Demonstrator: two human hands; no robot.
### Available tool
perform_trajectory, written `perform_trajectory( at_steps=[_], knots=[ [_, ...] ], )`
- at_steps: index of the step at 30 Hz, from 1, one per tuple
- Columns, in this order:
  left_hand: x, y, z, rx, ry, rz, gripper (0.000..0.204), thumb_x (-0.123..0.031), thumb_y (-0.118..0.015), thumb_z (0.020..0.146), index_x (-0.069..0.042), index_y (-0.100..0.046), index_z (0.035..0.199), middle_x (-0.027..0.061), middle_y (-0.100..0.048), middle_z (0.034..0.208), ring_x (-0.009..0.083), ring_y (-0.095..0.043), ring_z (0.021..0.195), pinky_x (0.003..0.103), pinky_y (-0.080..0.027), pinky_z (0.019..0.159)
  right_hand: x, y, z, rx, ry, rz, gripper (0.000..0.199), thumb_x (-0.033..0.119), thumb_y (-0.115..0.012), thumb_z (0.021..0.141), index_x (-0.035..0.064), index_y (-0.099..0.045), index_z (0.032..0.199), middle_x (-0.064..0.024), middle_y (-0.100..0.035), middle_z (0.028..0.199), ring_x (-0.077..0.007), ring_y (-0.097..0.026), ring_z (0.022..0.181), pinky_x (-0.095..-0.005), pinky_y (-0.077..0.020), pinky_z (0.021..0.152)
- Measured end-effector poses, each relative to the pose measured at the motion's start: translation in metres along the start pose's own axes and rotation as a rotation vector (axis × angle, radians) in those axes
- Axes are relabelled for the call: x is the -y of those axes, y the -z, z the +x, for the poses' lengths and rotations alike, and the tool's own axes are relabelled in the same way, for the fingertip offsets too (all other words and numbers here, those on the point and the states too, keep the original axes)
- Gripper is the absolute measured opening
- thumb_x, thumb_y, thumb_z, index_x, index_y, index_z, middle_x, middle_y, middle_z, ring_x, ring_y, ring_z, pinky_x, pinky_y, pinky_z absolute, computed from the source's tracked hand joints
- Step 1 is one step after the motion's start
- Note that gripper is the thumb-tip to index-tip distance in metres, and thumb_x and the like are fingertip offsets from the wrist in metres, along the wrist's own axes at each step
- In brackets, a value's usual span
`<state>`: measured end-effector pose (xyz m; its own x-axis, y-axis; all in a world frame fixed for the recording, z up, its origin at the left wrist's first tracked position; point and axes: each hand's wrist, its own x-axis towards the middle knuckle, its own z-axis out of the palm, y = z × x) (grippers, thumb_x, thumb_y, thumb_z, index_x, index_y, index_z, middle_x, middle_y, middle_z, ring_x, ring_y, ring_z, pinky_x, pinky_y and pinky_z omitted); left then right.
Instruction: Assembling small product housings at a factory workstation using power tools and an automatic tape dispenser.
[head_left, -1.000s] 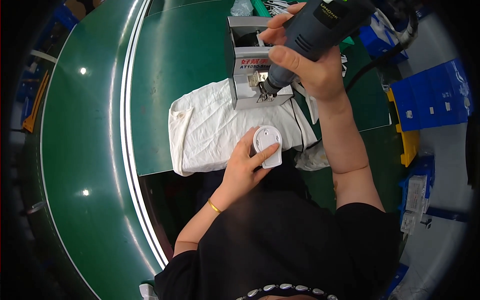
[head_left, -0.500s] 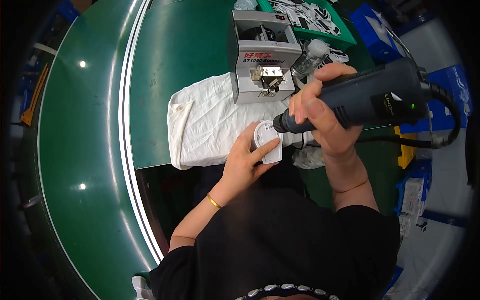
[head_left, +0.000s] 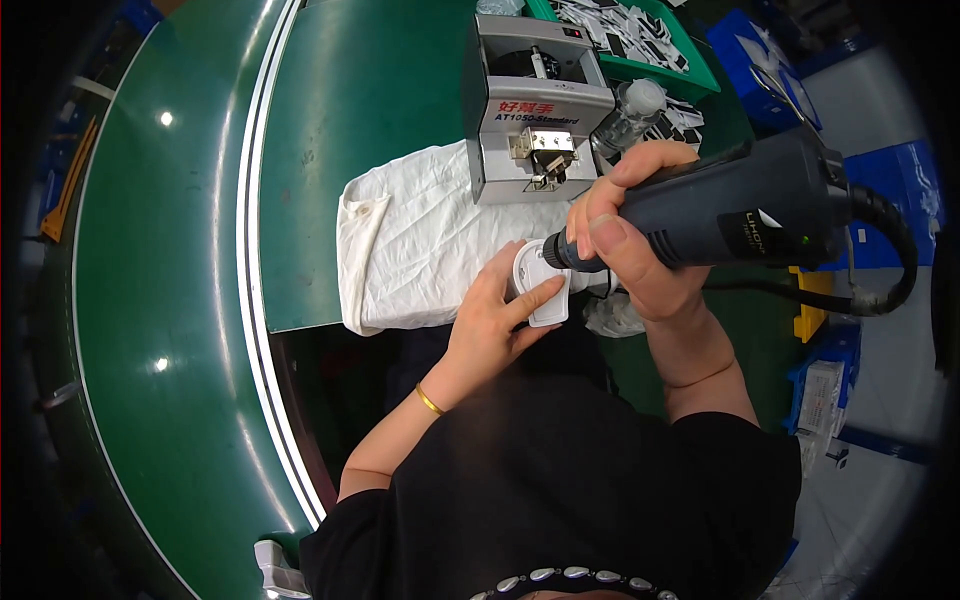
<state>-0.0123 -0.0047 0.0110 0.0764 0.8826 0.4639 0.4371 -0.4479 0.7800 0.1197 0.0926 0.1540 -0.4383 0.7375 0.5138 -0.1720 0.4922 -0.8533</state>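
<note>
My left hand [head_left: 497, 315] holds a small white plastic part [head_left: 540, 285] with a round face, just off the near edge of a white cloth [head_left: 420, 245]. My right hand [head_left: 630, 245] grips a dark grey electric screwdriver [head_left: 740, 215] with a black cable trailing right. The tool lies nearly level, and its tip meets the white part's upper right. Behind both hands stands a grey metal screw feeder box [head_left: 535, 110] on the cloth.
A green work surface [head_left: 370, 110] with a white curved edge strip [head_left: 250, 250] runs along the left. A green tray of small parts [head_left: 640, 35] and a clear bottle [head_left: 628, 115] sit behind the feeder. Blue bins [head_left: 900, 190] stand at the right.
My right hand brought the screwdriver down from the feeder box to the white part and tipped it level. My left hand kept the part in place.
</note>
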Motion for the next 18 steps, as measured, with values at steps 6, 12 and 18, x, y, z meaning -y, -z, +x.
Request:
perform_trajectory(
  at_steps=[6,12,18],
  knots=[
    [0.001,0.000,0.002,-0.004,-0.021,0.030,0.064,-0.011,-0.084,0.064,-0.021,-0.065,0.125,0.0237,-0.045,0.138,0.0420,-0.053,0.118,0.045,-0.048,0.095,-0.002,0.004,0.002,0.065,-0.068,-0.034,0.034,0.003,-0.062,0.087,0.0018,-0.042,0.115,-0.0103,-0.057,0.077,-0.0157,-0.056,0.065,-0.0368,-0.0497,0.067],
    [0.000,-0.001,0.000,-0.003,-0.026,0.012,0.064,-0.012,-0.084,0.065,-0.021,-0.065,0.125,0.0244,-0.045,0.138,0.0429,-0.053,0.118,0.046,-0.048,0.095,-0.004,-0.007,0.002,-0.079,-0.045,0.012,0.032,-0.007,-0.070,0.078,-0.0058,-0.055,0.107,-0.0025,-0.059,0.072,-0.0065,-0.055,0.064,-0.0214,-0.0456,0.061],
    [0.001,-0.002,-0.004,0.004,-0.008,0.029,0.064,-0.012,-0.084,0.064,-0.022,-0.065,0.125,0.0245,-0.045,0.138,0.0429,-0.052,0.119,0.045,-0.048,0.096,-0.007,0.003,-0.001,0.084,-0.100,-0.075,0.033,0.004,-0.063,0.088,0.0015,-0.042,0.113,-0.0107,-0.057,0.078,-0.0157,-0.055,0.064,-0.0368,-0.0506,0.067]
  ],
)
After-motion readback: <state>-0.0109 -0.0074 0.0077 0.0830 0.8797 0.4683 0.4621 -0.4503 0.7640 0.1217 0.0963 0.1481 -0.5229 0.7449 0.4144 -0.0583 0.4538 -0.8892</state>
